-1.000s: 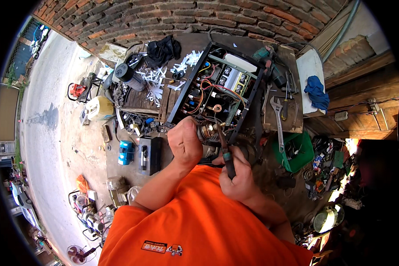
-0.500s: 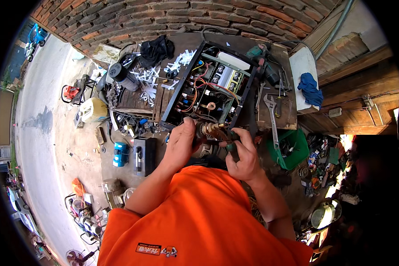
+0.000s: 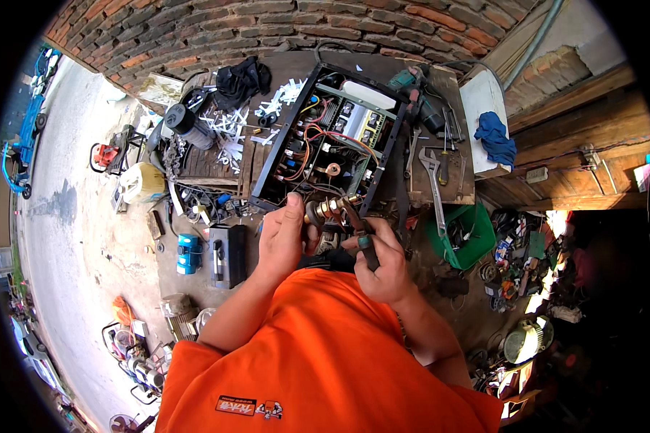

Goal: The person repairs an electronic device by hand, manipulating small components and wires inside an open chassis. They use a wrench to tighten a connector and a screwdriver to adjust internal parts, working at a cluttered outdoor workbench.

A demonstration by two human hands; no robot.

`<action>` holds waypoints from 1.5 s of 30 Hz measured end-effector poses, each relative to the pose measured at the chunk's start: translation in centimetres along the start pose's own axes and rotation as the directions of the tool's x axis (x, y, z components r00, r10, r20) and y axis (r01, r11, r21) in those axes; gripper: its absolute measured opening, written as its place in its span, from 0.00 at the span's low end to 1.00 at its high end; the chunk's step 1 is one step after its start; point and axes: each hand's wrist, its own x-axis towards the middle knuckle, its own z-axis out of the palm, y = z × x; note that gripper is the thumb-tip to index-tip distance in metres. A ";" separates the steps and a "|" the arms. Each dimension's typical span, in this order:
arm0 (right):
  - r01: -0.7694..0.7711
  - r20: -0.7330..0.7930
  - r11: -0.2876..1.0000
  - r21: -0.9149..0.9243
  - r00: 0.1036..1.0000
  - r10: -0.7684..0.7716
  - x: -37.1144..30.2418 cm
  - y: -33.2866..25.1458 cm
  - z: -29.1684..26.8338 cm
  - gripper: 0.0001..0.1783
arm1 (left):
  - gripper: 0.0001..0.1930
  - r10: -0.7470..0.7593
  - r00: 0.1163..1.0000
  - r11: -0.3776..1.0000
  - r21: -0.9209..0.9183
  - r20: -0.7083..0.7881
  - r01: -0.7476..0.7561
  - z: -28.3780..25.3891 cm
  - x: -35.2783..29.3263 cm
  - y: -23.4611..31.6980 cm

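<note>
In front of my chest, my left hand [image 3: 284, 237] is closed around a brass threaded fitting [image 3: 329, 207], thumb on top. My right hand [image 3: 386, 265] grips pliers [image 3: 366, 245] by their dark, green-trimmed handles. The pliers' jaws point up and touch the fitting's right part, though whether they clamp it I cannot tell. Just beyond both hands, an opened electrical machine [image 3: 383, 157] with a black frame lies on the wooden bench, its wires, copper coil and circuit boards exposed.
Right of the machine lie an adjustable wrench [image 3: 433, 180], a green power drill [image 3: 430, 112] and screwdrivers. A green bin [image 3: 477, 254] stands below. White scraps [image 3: 229, 148] and a black cloth [image 3: 242, 79] cover the bench's left. A toolbox [image 3: 227, 256] and blue motor [image 3: 189, 254] sit on the floor.
The pliers have swung more upright, their jaws now up at the fitting's right part. Both hands have shifted slightly left in the picture, as has the whole scene. More of the brass fitting shows.
</note>
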 end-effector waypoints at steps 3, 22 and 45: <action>-0.036 -0.020 0.999 0.009 0.999 0.036 0.1 -0.1 0.3 0.15 | 0.19 0.140 0.990 0.978 -0.156 -0.027 -0.142 0.0 0.1 -0.3; 0.020 -0.006 0.996 -0.091 1.000 -0.021 0.2 0.7 -0.4 0.16 | 0.23 0.105 0.992 0.961 -0.248 -0.068 -0.118 0.6 0.1 -0.9; -0.537 -0.420 0.328 -0.777 0.831 0.365 8.0 18.5 -7.5 0.22 | 0.10 0.177 0.982 0.951 0.246 0.071 -0.189 1.6 -0.4 1.8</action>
